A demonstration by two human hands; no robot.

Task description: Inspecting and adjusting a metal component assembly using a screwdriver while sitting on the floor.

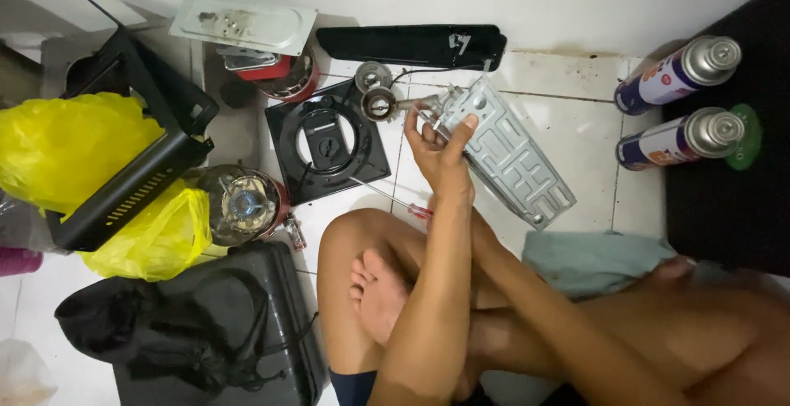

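I sit cross-legged on the white tiled floor (576,77), and my left hand (440,147) has its grip closed on the near edge of a grey stamped metal plate (514,155), thumb laid on top. My right hand is hidden behind the left forearm, so I cannot tell what it does. A round burner fitting (378,103) lies just beyond the plate's far end. A red-handled screwdriver (393,200) rests by my knee. Left of it lies a black stove top (327,141); two spray cans (679,106) lie at the right, yellow bags (74,147) at the left.
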